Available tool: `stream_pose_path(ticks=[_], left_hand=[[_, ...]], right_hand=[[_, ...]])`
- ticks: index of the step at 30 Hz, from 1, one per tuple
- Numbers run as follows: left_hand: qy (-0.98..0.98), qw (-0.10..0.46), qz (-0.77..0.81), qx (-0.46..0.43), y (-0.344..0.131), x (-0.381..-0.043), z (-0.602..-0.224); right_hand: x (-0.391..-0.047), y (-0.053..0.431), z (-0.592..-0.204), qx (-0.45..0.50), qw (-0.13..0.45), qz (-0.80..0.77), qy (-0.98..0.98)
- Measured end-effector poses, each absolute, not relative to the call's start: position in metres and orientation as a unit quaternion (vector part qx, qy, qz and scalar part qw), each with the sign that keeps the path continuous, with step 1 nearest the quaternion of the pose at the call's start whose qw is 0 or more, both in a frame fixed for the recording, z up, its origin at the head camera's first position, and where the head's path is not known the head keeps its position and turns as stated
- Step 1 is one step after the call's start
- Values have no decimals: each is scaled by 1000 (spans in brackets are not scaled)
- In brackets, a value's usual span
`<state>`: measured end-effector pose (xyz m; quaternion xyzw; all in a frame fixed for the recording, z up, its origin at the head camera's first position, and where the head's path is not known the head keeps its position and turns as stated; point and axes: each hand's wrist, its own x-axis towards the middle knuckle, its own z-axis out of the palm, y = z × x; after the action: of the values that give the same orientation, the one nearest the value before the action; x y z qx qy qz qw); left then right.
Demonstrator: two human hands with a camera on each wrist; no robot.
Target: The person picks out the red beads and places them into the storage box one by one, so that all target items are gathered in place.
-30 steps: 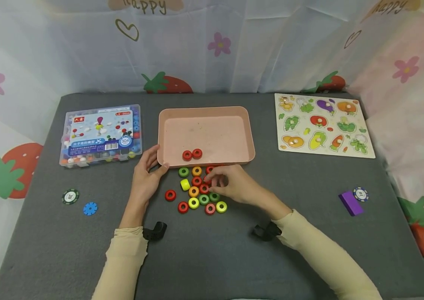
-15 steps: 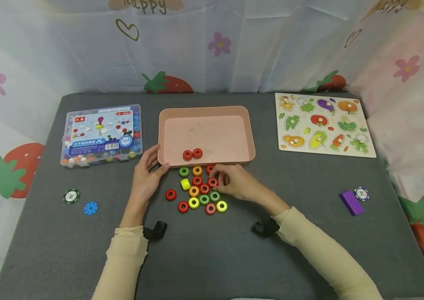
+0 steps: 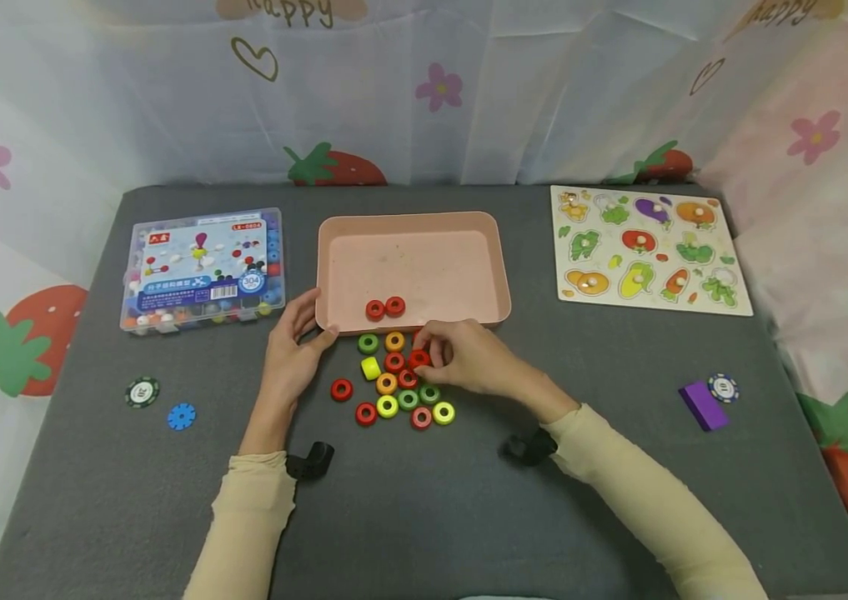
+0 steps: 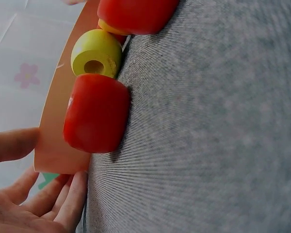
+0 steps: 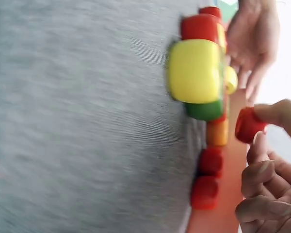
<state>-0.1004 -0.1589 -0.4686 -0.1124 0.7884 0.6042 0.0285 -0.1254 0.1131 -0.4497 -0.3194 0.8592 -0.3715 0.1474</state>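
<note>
Wore a long cream left sleeve [image 3: 251, 521] and a matching right sleeve [image 3: 652, 504], snug-fitting and softly wrinkled. Bore a curved black left wristpiece [image 3: 310, 462], hook-like in outline, and a black right wristpiece [image 3: 529, 448]. Showed a bare left grip [image 3: 293, 350] and bare right grip [image 3: 474, 358].

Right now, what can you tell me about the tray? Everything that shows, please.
The tray is a shallow peach-pink rectangle with rounded corners and a low raised rim, plastic by the look of it, with a few dark specks on its floor. It lies on the grey table, one long side facing the person. Two red beads sit inside by the near wall. The left hand holds its near left corner. Whether the beads just outside touch it is unclear.
</note>
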Motion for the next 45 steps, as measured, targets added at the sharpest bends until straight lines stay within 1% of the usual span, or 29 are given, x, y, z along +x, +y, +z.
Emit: stream_pose_path(ticks=[4,8,11,13,16,21,30,34,39,42,45], left_hand=[[788,30,604,-112,-160,-100,-470],[789,32,603,-111,-160,-100,-470],[791,36,600,-113,-160,-100,-469],[792,37,598,-114,-160,-100,-469],[791,38,600,-114,-160,-101,-468],[790,42,601,-115,-161,-102,-468],[785,33,611,-100,-162,-101,-469],[784,34,612,-100,-161,-101,-468],[782,36,615,-98,-162,-99,-466],[781,39,615,-99,-161,-99,-466],[782,41,614,-98,-161,-100,-465]], right_hand=[[-133,111,-441,-323,117,-412,844],[-148,110,-439,-299,67,-445,841],[-162,109,-444,-275,49,-438,854],[-170,108,-449,-257,53,-422,868],[-179,106,-455,-229,75,-402,883],[-185,102,-461,-202,107,-391,892],[-184,97,-461,-184,111,-393,894],[-184,99,-462,-193,103,-408,887],[-181,104,-461,-210,60,-447,868],[-174,108,-458,-218,43,-456,862],[-165,110,-451,-238,41,-466,851]])
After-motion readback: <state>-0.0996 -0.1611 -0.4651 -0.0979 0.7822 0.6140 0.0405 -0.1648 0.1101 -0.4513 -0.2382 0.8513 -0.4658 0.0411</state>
